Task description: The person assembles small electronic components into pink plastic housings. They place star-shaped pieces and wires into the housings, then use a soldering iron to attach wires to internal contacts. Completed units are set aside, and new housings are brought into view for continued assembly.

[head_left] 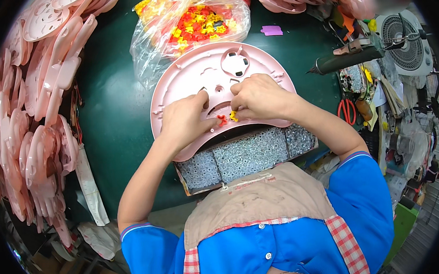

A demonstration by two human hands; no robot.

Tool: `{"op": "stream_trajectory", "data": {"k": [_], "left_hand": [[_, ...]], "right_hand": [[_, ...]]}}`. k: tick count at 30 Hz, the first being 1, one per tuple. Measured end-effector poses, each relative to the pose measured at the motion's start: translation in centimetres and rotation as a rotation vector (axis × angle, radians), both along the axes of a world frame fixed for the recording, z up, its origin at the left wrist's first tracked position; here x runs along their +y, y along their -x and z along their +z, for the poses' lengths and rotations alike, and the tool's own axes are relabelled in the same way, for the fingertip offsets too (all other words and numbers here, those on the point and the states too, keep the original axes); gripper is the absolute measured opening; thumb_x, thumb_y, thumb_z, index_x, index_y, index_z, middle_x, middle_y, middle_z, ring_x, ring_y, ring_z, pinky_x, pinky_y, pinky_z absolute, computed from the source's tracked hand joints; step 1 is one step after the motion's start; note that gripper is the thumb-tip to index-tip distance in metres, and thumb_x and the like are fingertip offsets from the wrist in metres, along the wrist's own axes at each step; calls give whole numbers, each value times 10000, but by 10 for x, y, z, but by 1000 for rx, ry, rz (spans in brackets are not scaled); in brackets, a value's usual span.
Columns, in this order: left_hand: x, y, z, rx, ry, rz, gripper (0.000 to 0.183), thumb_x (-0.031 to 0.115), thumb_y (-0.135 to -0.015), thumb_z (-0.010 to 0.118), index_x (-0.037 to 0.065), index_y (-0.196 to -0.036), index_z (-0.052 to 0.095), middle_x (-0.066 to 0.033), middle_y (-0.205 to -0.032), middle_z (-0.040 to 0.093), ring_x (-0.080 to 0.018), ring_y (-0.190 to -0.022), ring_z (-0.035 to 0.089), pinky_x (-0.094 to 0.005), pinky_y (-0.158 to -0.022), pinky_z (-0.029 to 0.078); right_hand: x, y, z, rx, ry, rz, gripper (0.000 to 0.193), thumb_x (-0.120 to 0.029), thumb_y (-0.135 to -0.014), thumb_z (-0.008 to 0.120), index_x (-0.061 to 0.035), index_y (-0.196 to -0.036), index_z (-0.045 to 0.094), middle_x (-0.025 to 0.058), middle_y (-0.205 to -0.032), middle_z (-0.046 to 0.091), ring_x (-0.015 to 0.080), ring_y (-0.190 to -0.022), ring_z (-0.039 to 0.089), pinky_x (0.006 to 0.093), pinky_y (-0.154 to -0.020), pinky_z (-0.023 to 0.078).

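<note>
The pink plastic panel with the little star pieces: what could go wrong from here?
The red star piece and yellow star piece sit close together between the left hand and right hand, so one might get knocked while the other is handled. A piece slipping off the near edge of the pink panel could fall among the silvery parts in the tray. The dark pointed tool aims toward the work; a stray right arm might brush it.

Bright, even light over the dark green surface, deep shadow beneath the pink panel's lower edge, shiny plastic bag, blurred patch upper right, bent edges, black fisheye corners
</note>
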State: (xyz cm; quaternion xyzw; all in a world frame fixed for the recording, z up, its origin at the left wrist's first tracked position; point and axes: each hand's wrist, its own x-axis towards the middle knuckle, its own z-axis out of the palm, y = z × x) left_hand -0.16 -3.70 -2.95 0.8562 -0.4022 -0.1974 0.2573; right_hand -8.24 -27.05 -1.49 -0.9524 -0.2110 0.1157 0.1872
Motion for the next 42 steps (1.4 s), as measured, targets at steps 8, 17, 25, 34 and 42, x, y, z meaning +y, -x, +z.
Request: {"op": "stream_trajectory", "data": {"k": [8,17,25,34,42], "left_hand": [[38,80,4,-200,312,-182,177,114,-719,837,95,-836,705,-35,-855,571,-242,-845,562,-393,-733,435],[38,94,0,-376,168,-279,67,153,-742,663,100,-777,685,-40,-902,566,-225,-939,555,-359,-869,434],[59,97,0,-134,317,-116,191,120,-740,841,101,-834,676,-26,-844,614,-236,-870,590,-383,-836,425],[47,50,18,231,374,51,124,65,-814,821,66,-934,791,-67,-880,773,-240,-791,689,-372,-828,488],[-3,-3,-12,4,277,-255,126,142,-742,863,119,-841,789,-23,-860,581,-220,-877,555,-371,-846,405]], "right_hand": [[10,2,-9,-45,222,-30,233,-322,-726,824,-112,-823,799,78,-799,746,276,-766,740,431,-692,548],[-20,-72,23,-661,-270,-228,556,-390,-873,831,-62,-1290,664,196,-1236,622,334,-1137,633,436,-940,534],[33,28,27,107,-385,30,214,-174,-828,786,-37,-988,750,170,-873,712,346,-841,733,452,-788,594],[58,97,-16,7,-292,10,148,-178,-784,744,-59,-815,661,103,-782,645,342,-733,702,469,-630,569],[49,104,-18,94,-494,-118,166,-139,-759,732,-60,-814,598,114,-766,620,363,-700,666,491,-605,534]]}}
